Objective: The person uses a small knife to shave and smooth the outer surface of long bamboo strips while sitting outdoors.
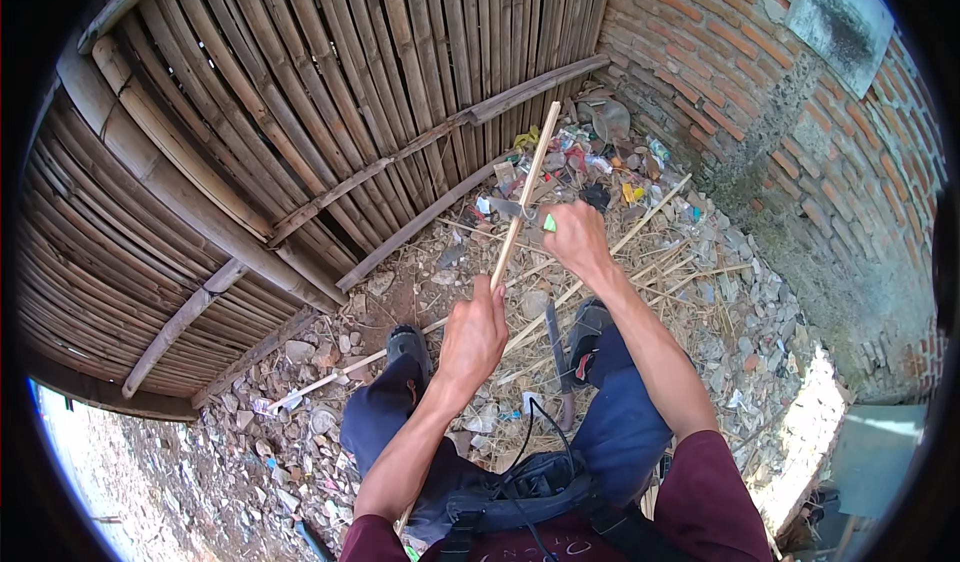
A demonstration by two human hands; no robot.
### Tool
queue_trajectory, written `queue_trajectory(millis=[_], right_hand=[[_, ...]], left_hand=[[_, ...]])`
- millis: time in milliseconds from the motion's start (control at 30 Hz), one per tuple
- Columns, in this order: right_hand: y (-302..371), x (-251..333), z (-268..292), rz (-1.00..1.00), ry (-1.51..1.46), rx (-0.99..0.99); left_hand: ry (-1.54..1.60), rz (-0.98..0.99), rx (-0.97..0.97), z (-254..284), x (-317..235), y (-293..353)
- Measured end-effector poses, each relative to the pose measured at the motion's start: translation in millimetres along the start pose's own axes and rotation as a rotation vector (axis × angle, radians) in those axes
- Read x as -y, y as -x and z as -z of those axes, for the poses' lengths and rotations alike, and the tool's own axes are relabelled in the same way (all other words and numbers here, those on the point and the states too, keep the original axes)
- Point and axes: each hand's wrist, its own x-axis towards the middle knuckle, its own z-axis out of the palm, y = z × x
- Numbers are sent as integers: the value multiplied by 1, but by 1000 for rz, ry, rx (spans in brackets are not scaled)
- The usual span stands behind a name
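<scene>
left hand (473,334) sits just below centre frame, fingers wrapped tight round the lower part of a bamboo strip (524,194). right hand (575,238) is up and to the right of it, fist closed on a green-handled knife (520,210), the grey blade lying flat across the strip and touching it. looks like a shaving or trimming step, blade set against the stick partway up its length.

the strip runs on a steep diagonal: near end hidden in the left fist at centre, far end up by the top middle of the frame, against the bamboo fence (300,112). so the long axis leans from lower left to upper right, tip pointing away from the person toward the litter pile (600,157) in the corner by the brick wall (760,92).

next move, by my read, calls for a firm left-hand hold so the stick doesn't twist, and a blade stroke running along the axis, outward toward the tip and away from the gripping fingers.

below the hands, more bamboo offcuts (640,252) lie scattered on the rubble, and a dark long tool (558,357) rests between the person's shoes.
</scene>
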Motion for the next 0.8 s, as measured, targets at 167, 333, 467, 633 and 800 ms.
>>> queue_trajectory(millis=[167, 333, 467, 633, 800], right_hand=[[-8, -18, -7, 8, 80, -110], [-22, -37, 0, -167, 95, -96], [-24, -41, 5, -163, 88, -189], [-19, -29, 5, -79, 99, -99], [-18, -38, 21, -20, 114, -176]], left_hand=[[-44, -78, -27, -2, 5, 3], [-76, -81, -26, -5, 4, 10], [-80, -72, -10, -5, 3, 8], [-80, -65, 8, -7, 2, 15], [-120, -45, 52, -12, -4, 34]])
